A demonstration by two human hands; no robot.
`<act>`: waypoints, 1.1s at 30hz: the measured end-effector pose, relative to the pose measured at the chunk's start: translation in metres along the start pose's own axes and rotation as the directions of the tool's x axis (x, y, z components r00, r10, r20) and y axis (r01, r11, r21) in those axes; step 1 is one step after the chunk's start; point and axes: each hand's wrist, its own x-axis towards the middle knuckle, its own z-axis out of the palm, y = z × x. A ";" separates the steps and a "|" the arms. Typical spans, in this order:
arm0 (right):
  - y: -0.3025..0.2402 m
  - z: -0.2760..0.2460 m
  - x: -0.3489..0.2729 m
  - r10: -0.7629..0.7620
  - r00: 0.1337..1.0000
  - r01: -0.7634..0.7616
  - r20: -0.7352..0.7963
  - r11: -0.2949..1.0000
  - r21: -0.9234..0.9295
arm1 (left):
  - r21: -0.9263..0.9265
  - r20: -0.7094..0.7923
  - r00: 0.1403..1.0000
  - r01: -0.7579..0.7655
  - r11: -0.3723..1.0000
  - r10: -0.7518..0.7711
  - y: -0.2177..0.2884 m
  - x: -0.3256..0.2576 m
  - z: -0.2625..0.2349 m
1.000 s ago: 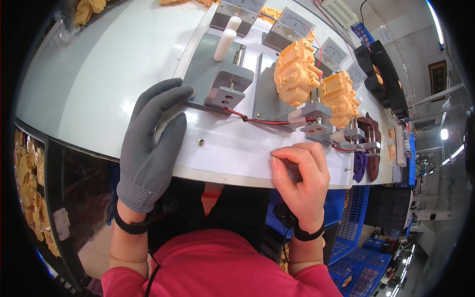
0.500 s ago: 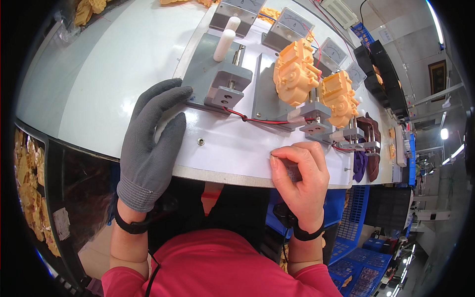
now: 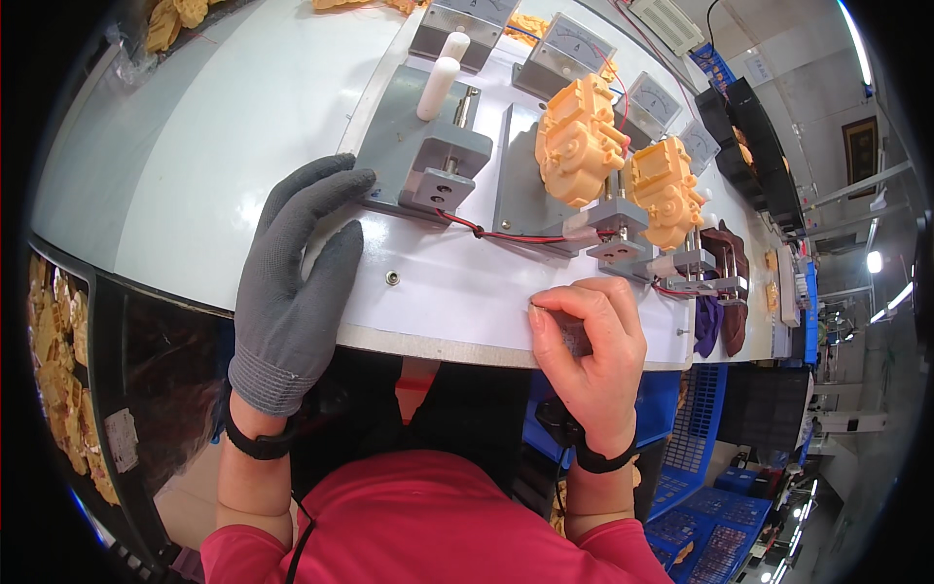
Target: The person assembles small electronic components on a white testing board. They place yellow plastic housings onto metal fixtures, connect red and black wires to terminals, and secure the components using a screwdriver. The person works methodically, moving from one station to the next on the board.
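Note:
My left hand (image 3: 290, 268), in a grey knit glove, lies on the white bench with fingers spread. Its fingertips are at the near-left corner of a grey test fixture (image 3: 394, 141). That fixture has white posts (image 3: 438, 90) and a grey clamp block (image 3: 444, 175), with no yellow part on it. To its right, two more fixtures each carry a yellow plastic gear housing (image 3: 582, 141). My right hand (image 3: 595, 355), bare, rests at the bench's front edge, thumb and forefinger pinched together. Whatever may be between those fingertips is too small to make out.
Analog panel meters (image 3: 569, 54) stand in a row behind the fixtures. Red and black wires (image 3: 520, 237) run along their front. A purple cloth (image 3: 708, 326) lies at the right. Blue crates (image 3: 696, 419) stand below on the right, and a bin of yellow parts (image 3: 60, 380) at the left.
Both hands hold their places and poses. The whole view has shifted very slightly; the fixtures and housings stand as before.

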 end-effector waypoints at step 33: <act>0.000 -0.001 0.000 0.011 1.000 -0.011 0.010 1.000 0.026 | -0.080 -0.003 0.997 0.078 0.994 -0.079 0.000 -0.002 0.003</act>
